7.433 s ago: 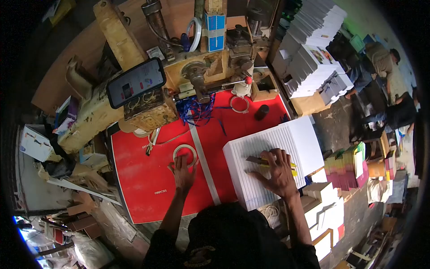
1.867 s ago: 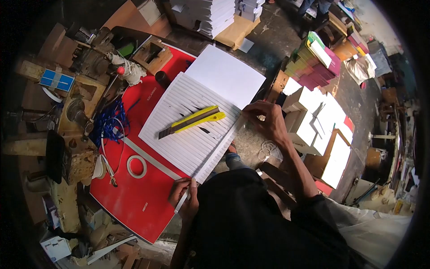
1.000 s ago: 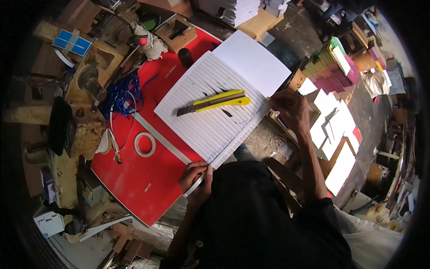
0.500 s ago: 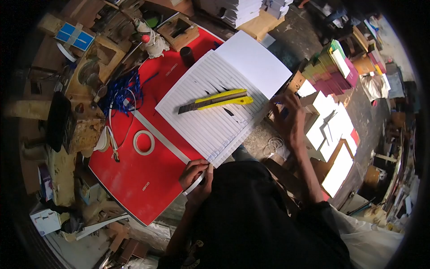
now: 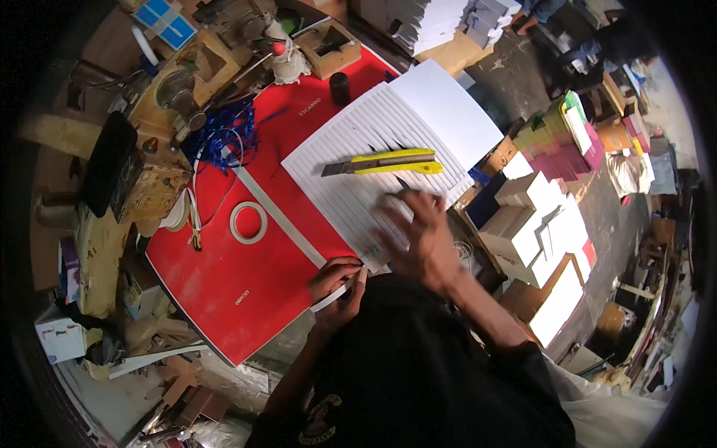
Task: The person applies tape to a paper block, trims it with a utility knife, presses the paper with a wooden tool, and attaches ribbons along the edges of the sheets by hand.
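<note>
My left hand is closed on a roll of white tape at the near corner of a stack of white booklets. My right hand hovers over the stack's near edge, blurred by motion, its fingers apart and nothing visible in them. A yellow utility knife lies on top of the stack, its blade pointing left. The stack rests on a red board with a pale strip across it. Left of the stack, a ring of tape lies flat on the board.
Blue ribbon scraps and a dark cylinder are on the board. A machine with a phone stands at left. White boxes and coloured booklets are at right. Other people are partly visible at the upper right.
My right hand has left the stack's right corner and swung left over its near edge, its fingers spreading. My left hand stays at the near corner with the tape. The view has shifted.
</note>
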`<state>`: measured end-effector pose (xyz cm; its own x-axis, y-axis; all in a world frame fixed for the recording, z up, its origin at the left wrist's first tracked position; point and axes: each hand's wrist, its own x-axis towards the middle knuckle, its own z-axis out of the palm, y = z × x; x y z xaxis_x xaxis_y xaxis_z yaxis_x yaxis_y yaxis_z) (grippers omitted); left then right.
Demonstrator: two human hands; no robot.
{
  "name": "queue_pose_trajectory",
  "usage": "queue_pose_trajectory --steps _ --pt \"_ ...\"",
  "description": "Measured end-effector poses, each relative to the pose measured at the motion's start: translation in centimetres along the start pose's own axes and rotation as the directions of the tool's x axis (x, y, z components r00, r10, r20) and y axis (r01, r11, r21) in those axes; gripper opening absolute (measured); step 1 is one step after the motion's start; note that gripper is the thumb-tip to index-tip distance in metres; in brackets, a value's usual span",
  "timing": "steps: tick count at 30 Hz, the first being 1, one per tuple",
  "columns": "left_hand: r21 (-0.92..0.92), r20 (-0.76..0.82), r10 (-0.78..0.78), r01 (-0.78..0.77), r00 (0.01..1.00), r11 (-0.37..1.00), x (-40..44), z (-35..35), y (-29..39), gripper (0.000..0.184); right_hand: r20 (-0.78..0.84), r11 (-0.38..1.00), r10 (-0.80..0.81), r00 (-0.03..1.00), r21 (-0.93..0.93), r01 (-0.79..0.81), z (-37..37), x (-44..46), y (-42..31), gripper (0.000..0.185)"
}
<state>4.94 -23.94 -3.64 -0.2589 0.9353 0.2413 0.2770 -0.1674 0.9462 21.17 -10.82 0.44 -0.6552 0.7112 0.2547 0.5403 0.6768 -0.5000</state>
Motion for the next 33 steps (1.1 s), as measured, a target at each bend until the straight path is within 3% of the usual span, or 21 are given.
queue_pose_trajectory --steps 2,3,6,7,9,11,12,14,15,16,18,19,21,25,27,28,31,33 --pt "0.0 -0.006 -0.092 0.092 0.996 0.996 -0.2 0.1 0.3 0.01 -0.063 0.99 0.076 0.995 -0.113 -0.082 -1.2 3.9 0.9 0.064" --pt "-0.008 0.0 -0.09 0.09 0.996 0.996 -0.6 0.1 -0.1 0.009 -0.054 0.994 -0.015 0.998 -0.113 0.009 -1.1 5.2 2.2 0.067" --pt "-0.076 -0.002 -0.11 0.109 0.994 0.991 -0.9 0.0 -1.0 0.007 0.096 0.965 -0.063 0.993 -0.248 0.085 -0.8 6.6 4.0 0.055" --pt "-0.057 -0.006 -0.052 0.052 0.999 0.997 -0.8 -0.2 -1.1 0.007 0.095 0.963 -0.087 0.992 -0.248 0.108 -1.3 6.7 3.2 0.055" --pt "-0.059 0.01 -0.034 0.035 0.999 0.998 -0.6 -0.6 -1.4 0.008 0.107 0.997 0.081 0.991 -0.025 -0.079 -2.9 5.6 1.2 0.046" --pt "-0.064 0.071 -0.026 0.031 0.997 0.997 -0.7 -0.8 -1.7 0.01 0.185 0.999 0.045 0.982 0.011 -0.048 -4.7 4.2 -0.7 0.043" --pt "-0.07 0.111 -0.106 0.114 0.988 0.991 -1.0 -1.1 -1.3 0.008 0.262 0.998 0.022 0.965 0.054 -0.038 -5.5 2.9 -1.5 0.04" --pt "-0.035 0.158 -0.08 0.087 0.984 0.996 -0.3 -1.7 -0.6 0.005 0.342 0.994 0.007 0.94 0.097 -0.043 -6.2 0.3 -2.9 0.041" --pt "-0.115 0.126 -0.122 0.137 0.985 0.984 -1.6 -0.9 -2.5 0.007 0.483 0.991 0.095 0.871 0.035 -0.128 -7.4 0.4 -4.7 0.045" --pt "-0.143 0.086 -0.025 0.037 0.996 0.989 -1.3 -1.0 -2.4 0.012 0.464 0.999 0.052 0.884 -0.022 -0.048 -7.5 -0.5 -5.4 0.048" --pt "0.021 0.113 -0.047 0.044 0.993 0.999 -0.6 -1.6 -0.9 0.014 0.494 0.998 0.05 0.868 -0.048 -0.03 -7.7 -0.8 -6.8 0.047" --pt "0.014 0.119 -0.043 0.041 0.992 0.999 -0.5 -1.6 -1.0 0.014 0.491 0.998 0.059 0.869 -0.055 -0.036 -7.5 -0.8 -7.2 0.047" --pt "0.109 0.12 -0.074 0.061 0.99 0.992 -0.4 -1.7 -1.1 0.016 0.623 0.964 0.222 0.75 -0.257 -0.072 -6.8 -0.9 -8.0 0.047" --pt "0.127 0.148 -0.078 0.059 0.986 0.99 0.2 -2.0 -0.6 0.014 0.573 0.937 0.257 0.779 -0.344 -0.056 -6.0 -1.0 -9.7 0.045" --pt "0.162 0.186 -0.09 0.06 0.978 0.985 0.3 -2.2 -0.6 0.013 0.501 0.94 0.171 0.849 -0.341 0.012 -5.1 -1.3 -9.7 0.022" --pt "0.157 0.195 -0.084 0.053 0.977 0.986 0.5 -2.3 -0.7 0.013 0.494 0.938 0.18 0.85 -0.347 0.003 -5.2 -1.2 -10.0 0.022" --pt "0.086 0.189 -0.008 -0.008 0.982 0.996 0.7 -2.4 -0.9 0.011 0.556 0.93 0.279 0.783 -0.361 -0.076 -6.4 -0.8 -11.2 0.025" --pt "0.091 0.209 0.046 -0.066 0.977 0.994 0.2 -3.5 -1.5 0.013 0.742 0.905 0.369 0.56 -0.423 -0.036 -7.5 -1.2 -11.4 0.025"
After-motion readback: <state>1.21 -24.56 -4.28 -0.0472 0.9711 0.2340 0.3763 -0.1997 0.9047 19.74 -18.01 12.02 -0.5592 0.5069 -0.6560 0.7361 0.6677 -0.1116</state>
